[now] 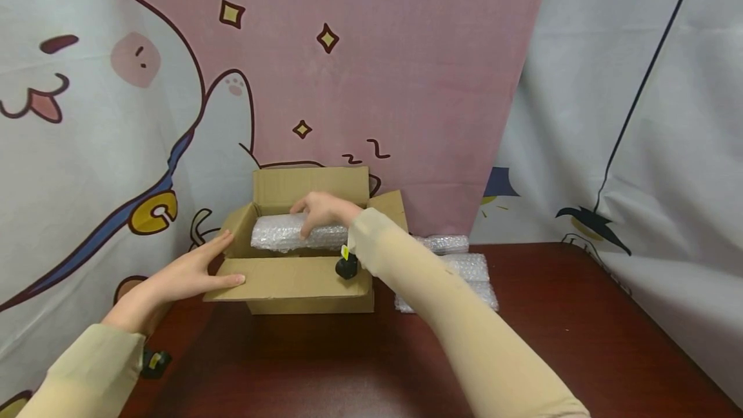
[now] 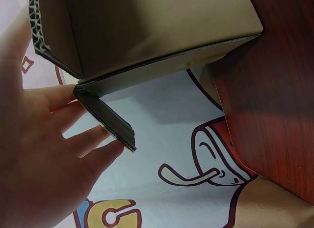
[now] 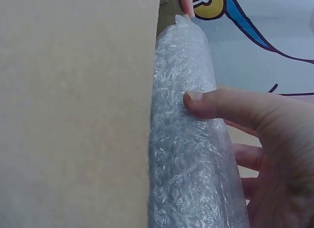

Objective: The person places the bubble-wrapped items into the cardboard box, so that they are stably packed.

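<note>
An open cardboard box (image 1: 310, 307) stands on the table with its flaps spread. Across its opening lies a bubble-wrapped roll (image 1: 275, 232), its left end near the left flap. My right hand (image 1: 325, 209) holds the roll from above; in the right wrist view the thumb (image 3: 201, 104) presses one side and the other fingers pass behind it. What the wrap contains is hidden. At the box's left corner, my left hand (image 1: 186, 276) rests against the flaps with its fingers extended. The left wrist view shows those fingertips touching a flap's edge (image 2: 110, 125).
Right of the box, partly behind my right sleeve, lie more bubble-wrapped pieces (image 1: 470, 269). The box's front flap (image 1: 284, 276) leans out toward me. A printed cloth (image 1: 406, 82) hangs behind the dark red table (image 1: 557, 340).
</note>
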A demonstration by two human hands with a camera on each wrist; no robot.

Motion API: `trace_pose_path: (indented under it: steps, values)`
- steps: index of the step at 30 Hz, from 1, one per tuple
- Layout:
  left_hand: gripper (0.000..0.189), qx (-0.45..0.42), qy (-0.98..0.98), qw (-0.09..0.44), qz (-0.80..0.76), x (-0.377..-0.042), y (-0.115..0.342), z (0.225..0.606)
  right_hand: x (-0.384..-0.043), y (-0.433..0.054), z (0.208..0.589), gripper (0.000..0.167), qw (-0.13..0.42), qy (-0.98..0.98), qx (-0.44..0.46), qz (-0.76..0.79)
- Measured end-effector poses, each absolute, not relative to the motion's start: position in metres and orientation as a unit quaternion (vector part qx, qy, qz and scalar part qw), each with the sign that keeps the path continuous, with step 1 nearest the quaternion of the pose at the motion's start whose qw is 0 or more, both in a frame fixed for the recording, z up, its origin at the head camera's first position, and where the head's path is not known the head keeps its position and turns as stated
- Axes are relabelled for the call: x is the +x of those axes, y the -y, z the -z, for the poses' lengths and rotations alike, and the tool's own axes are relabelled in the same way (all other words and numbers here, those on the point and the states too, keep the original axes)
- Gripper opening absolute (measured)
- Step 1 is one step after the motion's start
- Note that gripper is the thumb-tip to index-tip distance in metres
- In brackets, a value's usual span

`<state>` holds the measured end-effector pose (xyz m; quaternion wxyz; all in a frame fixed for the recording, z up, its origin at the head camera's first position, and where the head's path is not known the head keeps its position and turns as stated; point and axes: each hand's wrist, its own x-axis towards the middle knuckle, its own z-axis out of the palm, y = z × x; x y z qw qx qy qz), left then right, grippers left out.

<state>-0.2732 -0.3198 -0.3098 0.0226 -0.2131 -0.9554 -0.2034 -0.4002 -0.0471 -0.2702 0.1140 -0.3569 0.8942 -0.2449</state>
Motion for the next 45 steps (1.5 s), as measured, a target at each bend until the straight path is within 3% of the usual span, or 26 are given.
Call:
trace_pose_path:
  steps: [34,45]
  values:
    - [0.098,-0.212,0.955,0.023,0.204,-0.273,0.32,0.309,-0.405,0.038,0.278,0.061,0.128,-0.908,-0.325,0.231]
    - [0.098,-0.212,0.954,0.02,0.21,-0.273,0.319,0.309,-0.41,0.039,0.271,0.053,0.102,-0.905,-0.345,0.226]
